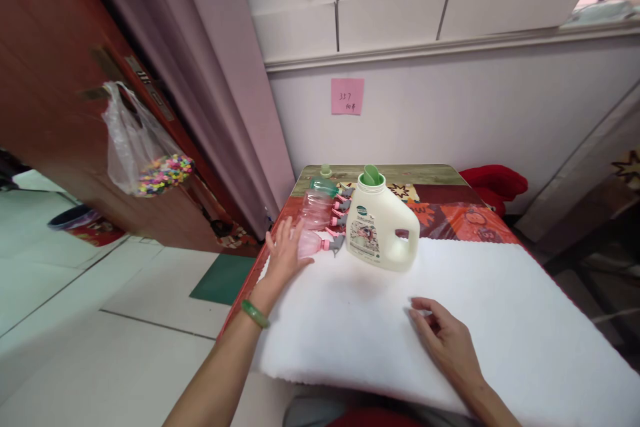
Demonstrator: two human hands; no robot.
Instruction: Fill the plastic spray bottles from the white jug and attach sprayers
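Observation:
My left hand [283,255] reaches to the table's left side, fingers spread, touching the nearest of several pink spray bottles [317,242] that lie on their sides. A green bangle [255,313] sits on that wrist. My right hand [443,335] rests on the white cloth [500,307], fingers loosely curled, holding nothing. A cream detergent jug [378,227] with a green spout stands upright just behind the cloth, right of the bottles.
The table [450,177] stands against a white wall with a pink note [347,96]. A wooden door [45,80] at the left carries a plastic bag of coloured beads [150,163]. A red object [493,183] lies off the table's far right.

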